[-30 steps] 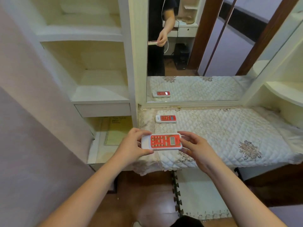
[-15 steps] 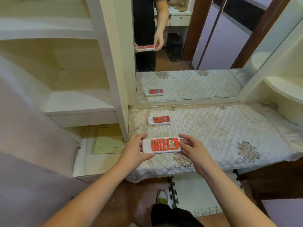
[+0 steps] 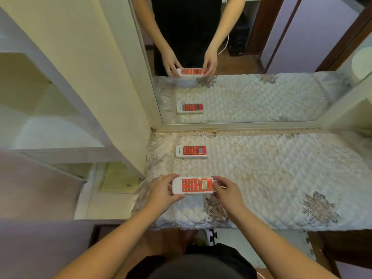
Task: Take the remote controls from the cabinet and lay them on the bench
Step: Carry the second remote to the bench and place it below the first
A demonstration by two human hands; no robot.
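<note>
The step in hand is judged to be the set-down of a second remote onto the tabletop (image 3: 271,178), which is covered by a quilted pad. The held remote (image 3: 193,185) lies level, red keypad facing up, long axis running left to right, over the near left part of the pad. The left hand (image 3: 163,191) grips its left end, with thumb and fingers closed around the white casing; the right hand (image 3: 227,190) pinches its right end in the same way, thumb on top. Whether the underside already touches the pad cannot be told from this view. The first remote (image 3: 191,151) rests flat on the pad farther back, near the mirror (image 3: 251,87), with the same orientation and clear of the held unit. To complete the step well, lower the held remote straight down while keeping it level, so that both ends meet the pad together. Keep it parallel to the first remote and retain the present gap between the two. Place it well inside the front edge of the pad, since the padded surface is soft and slopes off at the border. Release both ends only once the casing is fully supported, then withdraw the hands sideways to avoid dragging it. The cabinet (image 3: 60,117) stands to the left; none of its visible shelves shows a further remote.
</note>
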